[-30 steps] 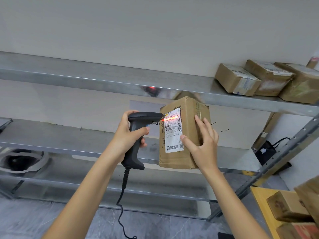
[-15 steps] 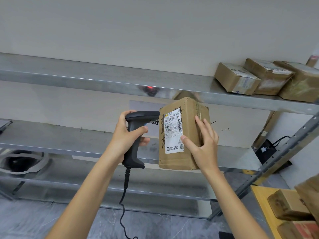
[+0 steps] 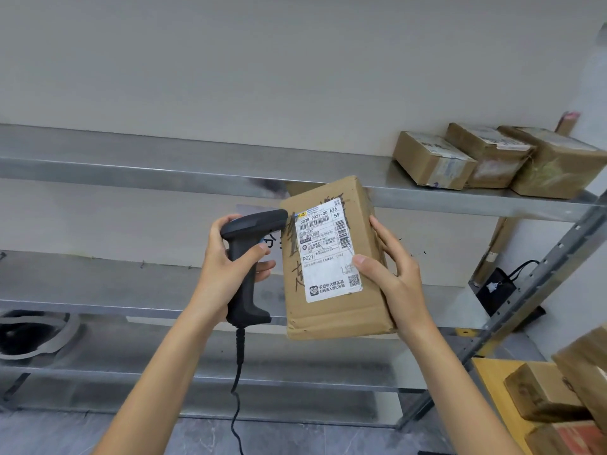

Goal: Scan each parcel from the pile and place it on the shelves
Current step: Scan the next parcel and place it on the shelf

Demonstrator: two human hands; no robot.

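Observation:
A brown cardboard parcel (image 3: 338,310) with a white shipping label is held upright in front of the metal shelves. My right hand (image 3: 397,280) grips its right edge, thumb on the label's corner. My left hand (image 3: 226,267) grips the handle of a black corded barcode scanner (image 3: 246,257), whose nose points at the label's top left corner. No red scan light shows on the label. Three taped parcels (image 3: 492,159) lie on the top shelf (image 3: 197,172) at the right.
A middle shelf (image 3: 98,284) and a lower shelf (image 3: 131,356) run behind my arms. Several parcels (image 3: 551,392) are piled on a wooden surface at the bottom right. A black bag (image 3: 502,290) stands behind the slanted shelf post. A round dark object (image 3: 29,333) sits at the left.
The red scan light on the label has gone out. The parcel has turned its labelled face more toward me and tilted back, and the scanner's nose has dropped slightly.

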